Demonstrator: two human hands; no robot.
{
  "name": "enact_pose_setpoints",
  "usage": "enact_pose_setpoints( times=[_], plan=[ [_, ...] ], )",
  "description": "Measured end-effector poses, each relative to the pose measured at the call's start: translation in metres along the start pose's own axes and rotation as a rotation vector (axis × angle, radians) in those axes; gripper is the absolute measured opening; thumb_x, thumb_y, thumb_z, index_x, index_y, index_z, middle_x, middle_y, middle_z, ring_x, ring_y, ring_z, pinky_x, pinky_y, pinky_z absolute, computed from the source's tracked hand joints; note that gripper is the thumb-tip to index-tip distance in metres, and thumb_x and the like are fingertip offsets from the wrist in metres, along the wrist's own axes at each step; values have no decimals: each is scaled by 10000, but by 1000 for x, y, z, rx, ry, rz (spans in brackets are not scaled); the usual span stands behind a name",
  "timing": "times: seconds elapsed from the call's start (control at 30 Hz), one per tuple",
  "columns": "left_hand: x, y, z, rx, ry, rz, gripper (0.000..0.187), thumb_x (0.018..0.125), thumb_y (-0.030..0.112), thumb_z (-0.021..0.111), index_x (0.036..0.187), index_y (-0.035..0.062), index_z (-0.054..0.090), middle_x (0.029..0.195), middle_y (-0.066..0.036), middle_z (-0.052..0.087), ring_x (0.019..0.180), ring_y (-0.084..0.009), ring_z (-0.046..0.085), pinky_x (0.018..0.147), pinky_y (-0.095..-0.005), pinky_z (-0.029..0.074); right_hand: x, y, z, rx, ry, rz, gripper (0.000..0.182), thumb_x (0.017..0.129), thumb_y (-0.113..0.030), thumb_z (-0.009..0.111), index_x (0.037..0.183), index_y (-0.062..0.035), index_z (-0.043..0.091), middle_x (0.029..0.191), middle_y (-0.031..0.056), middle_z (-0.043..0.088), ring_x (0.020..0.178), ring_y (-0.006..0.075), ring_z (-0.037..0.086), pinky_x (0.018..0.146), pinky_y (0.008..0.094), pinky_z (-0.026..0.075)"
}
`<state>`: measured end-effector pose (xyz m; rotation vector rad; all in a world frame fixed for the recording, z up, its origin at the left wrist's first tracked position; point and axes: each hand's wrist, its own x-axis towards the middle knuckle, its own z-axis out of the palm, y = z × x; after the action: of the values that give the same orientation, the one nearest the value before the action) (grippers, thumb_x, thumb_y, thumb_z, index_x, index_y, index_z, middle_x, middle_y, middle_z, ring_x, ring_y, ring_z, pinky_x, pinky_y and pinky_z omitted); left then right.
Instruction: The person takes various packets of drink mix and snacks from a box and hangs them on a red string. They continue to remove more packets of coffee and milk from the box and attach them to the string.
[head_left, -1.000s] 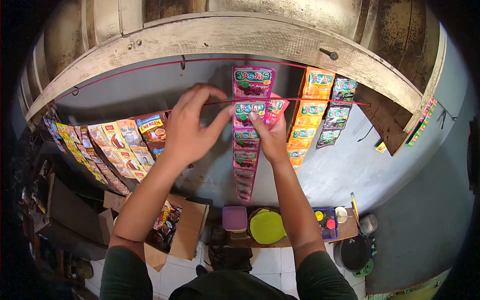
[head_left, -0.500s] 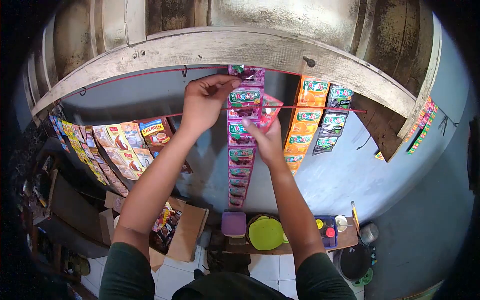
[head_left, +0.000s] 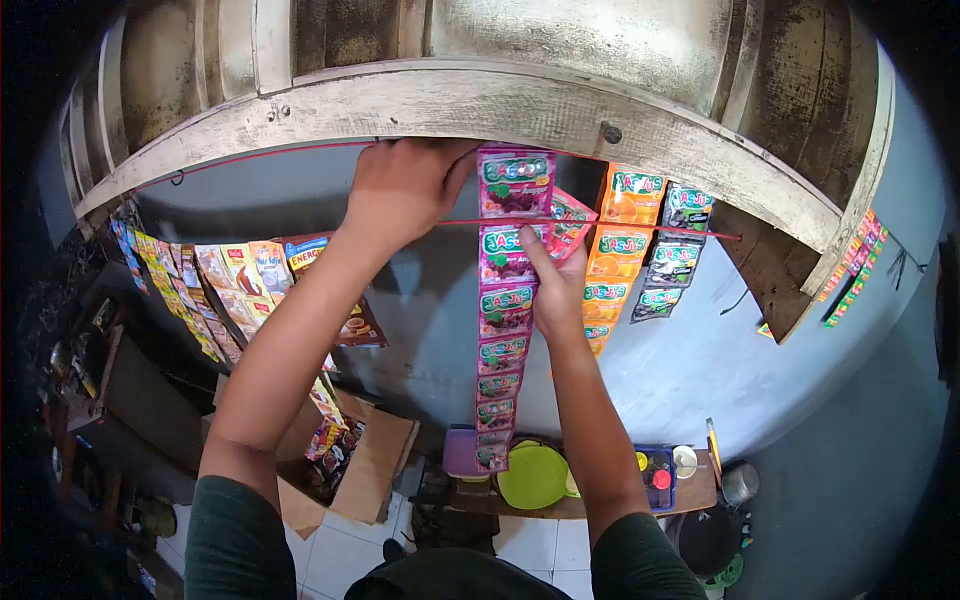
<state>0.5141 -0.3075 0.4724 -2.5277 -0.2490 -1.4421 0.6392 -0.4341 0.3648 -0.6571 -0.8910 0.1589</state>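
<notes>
A long strip of purple Jasjus drink sachets [head_left: 505, 310] hangs down the middle, passing behind the lower red cord [head_left: 640, 229]. My right hand [head_left: 560, 285] grips it from the right, thumb on the front and other fingers hidden behind. A pink-red sachet [head_left: 568, 225] pokes out behind the strip, just above that hand. My left hand [head_left: 410, 185] is raised beneath the wooden beam [head_left: 480, 105], left of the strip's top. Its fingers are curled and partly hidden by the hand itself, so what they grip does not show.
Orange sachet strips [head_left: 625, 250] and dark sachet strips [head_left: 673, 255] hang on the right. Coffee and cereal sachets [head_left: 240, 285] hang on the left. Below are an open cardboard box [head_left: 375, 465], a green plastic container [head_left: 535, 475] and a blue basket [head_left: 655, 475].
The purple strip has shifted right and reaches lower in view. My left hand has moved off its front to the upper left, under the beam. My right hand still grips the strip.
</notes>
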Motion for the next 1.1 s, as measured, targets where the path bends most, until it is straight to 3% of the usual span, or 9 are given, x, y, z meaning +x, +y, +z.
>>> enact_pose_setpoints(
  times=[0.17, 0.3, 0.37, 0.4, 0.53, 0.77, 0.83, 0.93, 1.1],
  plan=[
    [19, -6, 7, 239, 269, 268, 237, 835, 281, 632, 1015, 135, 679, 975, -141, 646, 868, -356, 614, 735, -471, 492, -3, 5, -6, 49, -21, 47, 364, 860, -32, 671, 1194, -26, 529, 1107, 71, 639, 992, 135, 613, 859, 285, 478],
    [13, 4, 8, 272, 141, 175, 220, 826, 292, 623, 1000, 170, 679, 956, -86, 652, 795, -296, 644, 622, -420, 517, 2, 6, -8, 59, 10, 7, 367, 844, -7, 676, 1184, -24, 537, 1111, 63, 640, 994, 135, 611, 883, 292, 471],
    [2, 8, 4, 118, 262, 226, 236, 797, 238, 625, 1024, 201, 677, 1028, -60, 629, 811, -272, 638, 614, -404, 512, 11, 6, -11, 94, 17, 1, 345, 845, -2, 674, 1164, -25, 546, 1101, 54, 644, 983, 137, 612, 886, 295, 472],
    [-3, 5, 10, 177, 300, 295, 304, 764, 222, 617, 1062, 244, 673, 1080, 4, 615, 890, -209, 620, 673, -371, 498, 14, 7, -13, 122, 23, 14, 340, 845, 1, 673, 1160, -26, 549, 1096, 52, 645, 983, 138, 612, 884, 296, 474],
    [0, 2, 17, 311, 393, 567, 356, 735, 282, 594, 1081, 289, 677, 1185, 106, 580, 1059, -125, 525, 799, -333, 424, 23, 8, -11, 166, 28, -8, 318, 849, 15, 662, 1146, -27, 558, 1087, 51, 647, 985, 143, 613, 877, 303, 480],
    [13, -14, 24, 132, 367, 552, 295, 757, 225, 596, 1036, 234, 690, 1122, 8, 636, 1030, -202, 588, 834, -384, 465, 14, 21, -22, 258, -37, 30, 300, 864, 20, 641, 1150, -27, 564, 1098, 59, 643, 1016, 143, 600, 901, 303, 458],
    [14, -15, 20, 333, 212, 296, 271, 754, 176, 611, 1014, 167, 686, 1071, -74, 652, 1003, -270, 610, 846, -429, 476, 6, 25, -22, 190, -50, 40, 302, 857, 30, 639, 1144, -23, 561, 1096, 67, 643, 1008, 146, 606, 883, 304, 472],
    [17, -12, 14, 226, 237, 260, 291, 739, 160, 626, 1023, 118, 671, 1061, -123, 643, 996, -310, 612, 843, -455, 476, -1, 28, -17, 100, -60, 87, 321, 836, 45, 645, 1137, -21, 556, 1080, 69, 644, 952, 140, 627, 843, 290, 503],
    [3, -4, -7, 259, 88, 193, 367, 742, 183, 641, 1108, 170, 637, 1098, -92, 626, 1020, -290, 603, 847, -462, 470, 7, 34, -15, 172, -26, 46, 283, 840, 50, 643, 1104, -24, 574, 1047, 68, 656, 943, 136, 627, 837, 286, 501]
  ],
)
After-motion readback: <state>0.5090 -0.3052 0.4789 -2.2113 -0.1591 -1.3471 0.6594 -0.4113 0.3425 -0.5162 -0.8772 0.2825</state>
